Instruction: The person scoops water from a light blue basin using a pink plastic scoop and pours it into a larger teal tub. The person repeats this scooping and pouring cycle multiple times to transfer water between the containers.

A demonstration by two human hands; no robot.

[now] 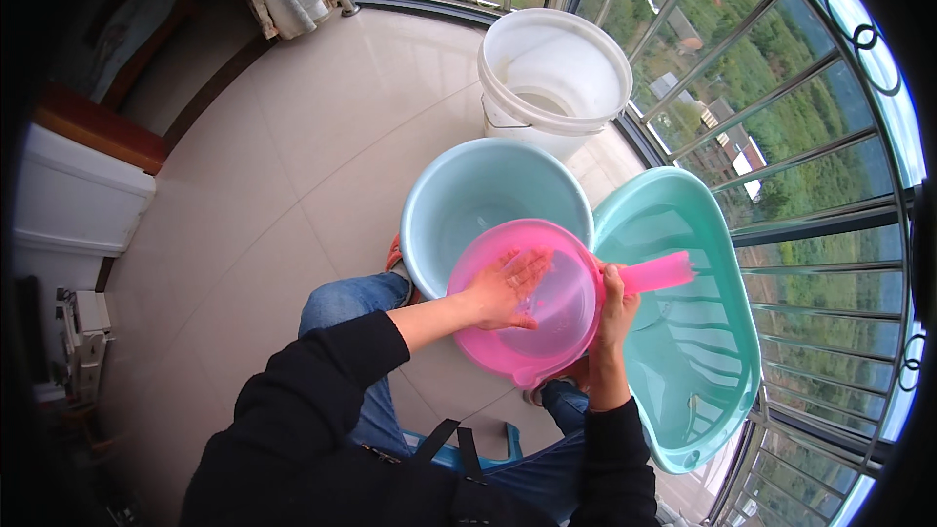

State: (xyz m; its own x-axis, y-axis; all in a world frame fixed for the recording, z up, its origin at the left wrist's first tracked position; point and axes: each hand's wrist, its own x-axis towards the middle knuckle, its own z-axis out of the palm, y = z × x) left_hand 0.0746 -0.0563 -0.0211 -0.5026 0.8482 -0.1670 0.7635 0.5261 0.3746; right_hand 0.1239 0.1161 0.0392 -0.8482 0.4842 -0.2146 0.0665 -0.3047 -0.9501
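A pink plastic water dipper [485,351] is tilted over the near rim of a light blue plastic basin [457,197]. My right hand [617,307] grips it where the handle meets the bowl, and the broken-looking handle end sticks out to the right. Inside the bowl, my left hand [509,289] lies flat, palm down, its thumb apart from the fingers. A few small pink bits show on the dipper's translucent bottom near that hand. Part of the basin is hidden behind the dipper.
To the right stands a turquoise plastic baby bathtub [672,212] with a ribbed inside. A white plastic bucket [516,113] is behind the basin. Metal railings [805,307] run along the windows. I sit on a blue stool [514,446] on the tiled floor [241,234].
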